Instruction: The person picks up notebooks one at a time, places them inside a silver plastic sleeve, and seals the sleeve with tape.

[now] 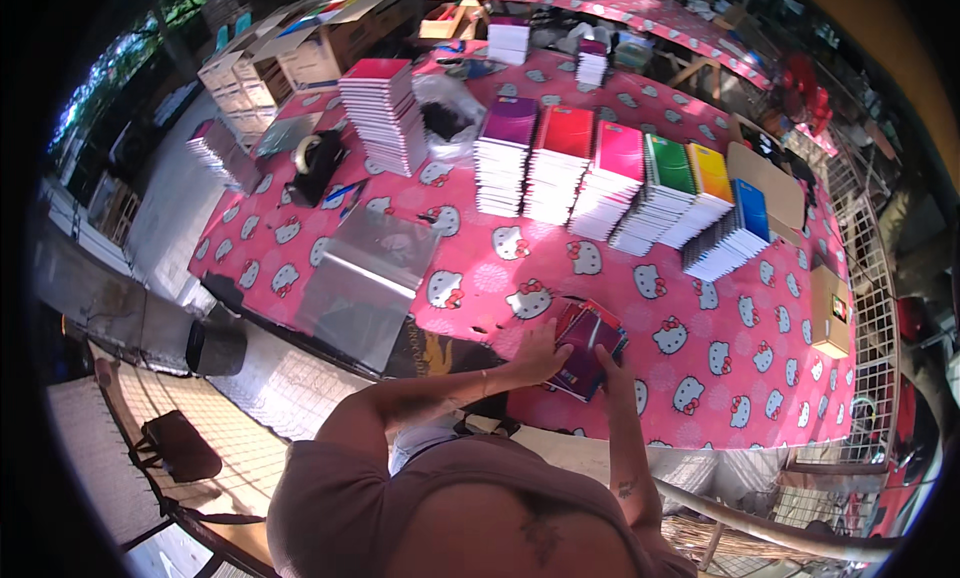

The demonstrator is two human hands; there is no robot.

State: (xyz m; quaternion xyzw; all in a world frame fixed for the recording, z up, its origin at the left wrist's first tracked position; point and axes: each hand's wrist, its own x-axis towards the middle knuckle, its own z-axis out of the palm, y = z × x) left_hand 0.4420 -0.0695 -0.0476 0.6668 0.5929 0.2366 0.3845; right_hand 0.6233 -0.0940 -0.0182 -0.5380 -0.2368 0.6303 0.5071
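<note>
A small bundle of spiral notebooks (588, 350), with a purple cover on top and red and blue edges showing beneath, is at the table's near edge. My left hand (540, 358) grips its left side, thumb lying on the purple cover. On the opposite side my right hand (613, 370) closes round the bundle, with its thumb on top too. Beyond my hands stands a row of notebook stacks: purple (510, 120), red (566, 133), pink (620, 140), green (670, 166), yellow (711, 173) and blue (750, 210). Clear plastic sleeves (365, 293) lie flat to my left.
A pink patterned cloth (585, 258) covers the table. Farther left are a tape dispenser (318, 168), pens (345, 193) and a tall red-topped notebook stack (380, 113). Cardboard boxes (300, 63) stand at the back left. A small carton (830, 313) is by the right edge.
</note>
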